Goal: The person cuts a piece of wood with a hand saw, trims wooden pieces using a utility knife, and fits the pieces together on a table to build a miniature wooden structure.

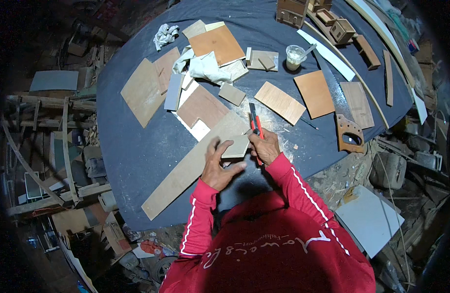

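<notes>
A small pale wooden block (236, 147) is between my hands, over the near end of the table. My left hand (218, 165) grips its left side, fingers on top and thumb near the lower edge. In my right hand (265, 147) is a red and black utility knife (256, 126), its blade end pointing away from me. The right fingertips are close to the block's right edge; I cannot tell whether they touch it. Beneath the hands, a long tapered board (173, 188) lies diagonally on the dark cloth (132, 161).
Flat wood pieces, an orange-brown panel (216, 45) and white rags (209, 67) lie beyond my hands. A plastic cup (295, 57) holds pale paste and a stick. To the right are a handsaw (349, 133), a pencil (309, 123) and small wooden furniture models (342, 30).
</notes>
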`<state>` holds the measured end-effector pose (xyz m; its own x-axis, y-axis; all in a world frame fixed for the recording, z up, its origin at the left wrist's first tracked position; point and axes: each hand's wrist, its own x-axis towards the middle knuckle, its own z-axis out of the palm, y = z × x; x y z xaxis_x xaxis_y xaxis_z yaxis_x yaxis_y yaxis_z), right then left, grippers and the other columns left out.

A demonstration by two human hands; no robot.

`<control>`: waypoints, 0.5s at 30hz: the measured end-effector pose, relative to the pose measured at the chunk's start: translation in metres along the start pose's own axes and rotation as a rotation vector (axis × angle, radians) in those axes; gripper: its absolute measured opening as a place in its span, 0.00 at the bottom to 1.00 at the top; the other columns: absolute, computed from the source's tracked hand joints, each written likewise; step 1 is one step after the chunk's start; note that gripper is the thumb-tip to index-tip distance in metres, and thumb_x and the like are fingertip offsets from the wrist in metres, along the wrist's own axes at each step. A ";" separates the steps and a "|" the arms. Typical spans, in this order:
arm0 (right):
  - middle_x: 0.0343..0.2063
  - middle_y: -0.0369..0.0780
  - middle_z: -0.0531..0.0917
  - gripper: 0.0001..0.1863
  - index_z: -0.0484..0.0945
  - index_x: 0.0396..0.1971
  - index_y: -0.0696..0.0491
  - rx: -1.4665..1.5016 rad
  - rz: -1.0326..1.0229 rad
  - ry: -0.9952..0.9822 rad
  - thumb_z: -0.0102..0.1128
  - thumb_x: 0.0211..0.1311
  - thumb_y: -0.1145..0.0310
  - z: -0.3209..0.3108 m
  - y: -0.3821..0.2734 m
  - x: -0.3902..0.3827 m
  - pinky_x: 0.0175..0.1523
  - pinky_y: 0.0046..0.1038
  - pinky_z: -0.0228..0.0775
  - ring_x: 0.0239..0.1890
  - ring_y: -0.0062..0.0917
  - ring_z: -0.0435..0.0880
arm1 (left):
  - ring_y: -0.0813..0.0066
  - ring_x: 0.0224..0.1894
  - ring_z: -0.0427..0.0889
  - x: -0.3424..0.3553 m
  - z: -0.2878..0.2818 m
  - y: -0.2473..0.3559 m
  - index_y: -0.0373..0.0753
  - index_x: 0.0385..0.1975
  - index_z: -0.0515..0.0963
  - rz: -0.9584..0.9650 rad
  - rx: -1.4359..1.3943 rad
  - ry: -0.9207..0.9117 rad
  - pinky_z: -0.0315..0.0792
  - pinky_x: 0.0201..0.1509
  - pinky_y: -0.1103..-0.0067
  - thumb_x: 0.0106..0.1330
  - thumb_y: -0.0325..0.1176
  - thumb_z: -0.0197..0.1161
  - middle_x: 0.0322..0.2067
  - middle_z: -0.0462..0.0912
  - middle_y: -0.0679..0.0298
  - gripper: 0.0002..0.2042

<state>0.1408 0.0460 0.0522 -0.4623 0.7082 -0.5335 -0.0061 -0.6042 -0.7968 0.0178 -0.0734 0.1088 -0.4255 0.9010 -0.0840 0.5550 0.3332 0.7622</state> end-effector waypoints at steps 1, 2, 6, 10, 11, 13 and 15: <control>0.18 0.35 0.75 0.08 0.77 0.29 0.58 0.001 0.002 0.005 0.57 0.57 0.68 0.000 0.001 0.000 0.18 0.19 0.60 0.14 0.15 0.69 | 0.56 0.41 0.82 0.000 -0.003 0.011 0.40 0.54 0.73 0.329 0.519 0.176 0.76 0.47 0.65 0.56 0.31 0.70 0.48 0.77 0.49 0.24; 0.18 0.34 0.75 0.08 0.77 0.28 0.58 0.016 0.009 -0.017 0.57 0.57 0.68 0.000 0.003 0.000 0.17 0.18 0.59 0.14 0.14 0.69 | 0.53 0.39 0.82 0.007 -0.006 0.023 0.41 0.47 0.78 0.429 0.622 0.279 0.75 0.45 0.66 0.53 0.31 0.71 0.38 0.82 0.51 0.19; 0.17 0.37 0.76 0.14 0.76 0.27 0.59 -0.125 -0.006 -0.056 0.55 0.62 0.62 0.006 0.001 -0.005 0.21 0.25 0.63 0.14 0.20 0.71 | 0.50 0.32 0.81 0.014 -0.004 -0.010 0.38 0.37 0.79 0.295 0.289 0.119 0.74 0.36 0.65 0.56 0.28 0.65 0.30 0.82 0.52 0.09; 0.21 0.48 0.79 0.19 0.75 0.38 0.58 -0.406 -0.195 -0.047 0.50 0.68 0.55 -0.005 0.016 -0.016 0.34 0.37 0.71 0.24 0.38 0.80 | 0.48 0.28 0.81 0.032 -0.021 -0.011 0.38 0.33 0.79 0.244 0.474 0.067 0.74 0.31 0.63 0.57 0.27 0.62 0.26 0.81 0.50 0.05; 0.23 0.51 0.80 0.18 0.74 0.43 0.56 -0.475 -0.254 -0.082 0.49 0.69 0.55 -0.006 0.014 -0.024 0.38 0.40 0.72 0.28 0.44 0.82 | 0.48 0.28 0.81 0.035 -0.023 -0.012 0.38 0.33 0.79 0.244 0.477 0.061 0.74 0.31 0.63 0.57 0.27 0.62 0.26 0.81 0.50 0.05; 0.26 0.56 0.80 0.17 0.71 0.49 0.52 -0.564 -0.254 -0.140 0.47 0.69 0.57 -0.008 0.010 -0.038 0.41 0.44 0.71 0.34 0.52 0.82 | 0.48 0.27 0.81 0.042 -0.025 -0.016 0.38 0.33 0.79 0.203 0.568 -0.013 0.74 0.31 0.62 0.56 0.28 0.63 0.26 0.82 0.51 0.06; 0.29 0.57 0.81 0.17 0.69 0.53 0.50 -0.673 -0.304 -0.187 0.45 0.70 0.59 -0.007 0.006 -0.050 0.41 0.48 0.71 0.36 0.55 0.81 | 0.47 0.28 0.81 0.046 -0.021 -0.017 0.39 0.32 0.79 0.154 0.648 -0.066 0.74 0.31 0.62 0.56 0.30 0.63 0.26 0.82 0.50 0.06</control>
<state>0.1697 0.0098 0.0721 -0.6698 0.6980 -0.2535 0.3569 0.0032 -0.9341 -0.0259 -0.0436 0.1050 -0.2740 0.9599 -0.0596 0.9317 0.2803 0.2308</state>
